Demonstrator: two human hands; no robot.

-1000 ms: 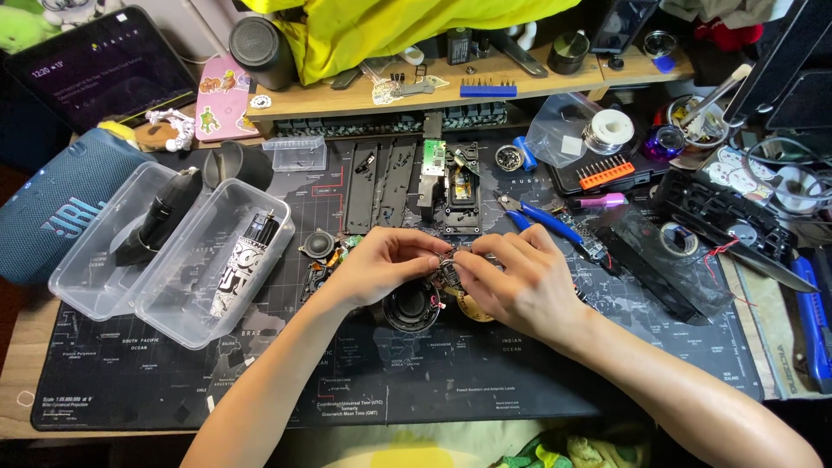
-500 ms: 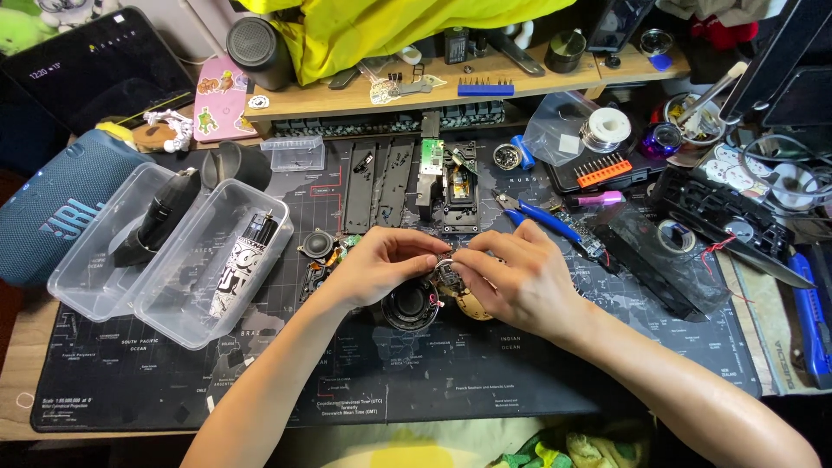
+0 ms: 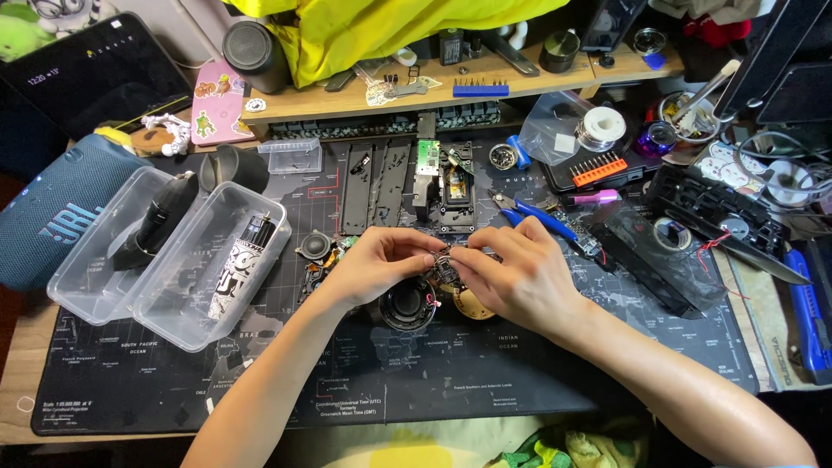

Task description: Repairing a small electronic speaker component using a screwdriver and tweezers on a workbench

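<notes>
Black, map-printed matting (image 3: 520, 381) covers the table, and over its middle the person's two hands meet around a small electronic part (image 3: 444, 267) with fine wires trailing from it. The left hand (image 3: 377, 264) pinches the part from the left with thumb and fingertips; the right hand (image 3: 511, 277) closes on it from the right, fingers curled and pressed to its edge. The part sits between both sets of fingertips, lifted just above the mat, directly over a round black speaker driver (image 3: 406, 305) and beside a tan disc (image 3: 472, 305) half hidden under the right hand.

Judging by its size and thin leads, the part looks light, stiff in the body and fragile at the wires and solder points, so the edges of the body seem the safest place to take hold, not the leads.

Just beyond the hands lie blue-handled pliers (image 3: 542, 217) and a small opened device with a green circuit board (image 3: 429, 160). To the left stand two clear plastic tubs (image 3: 212, 312), and a blue cylindrical speaker (image 3: 43, 217) lies at the far left edge.
</notes>
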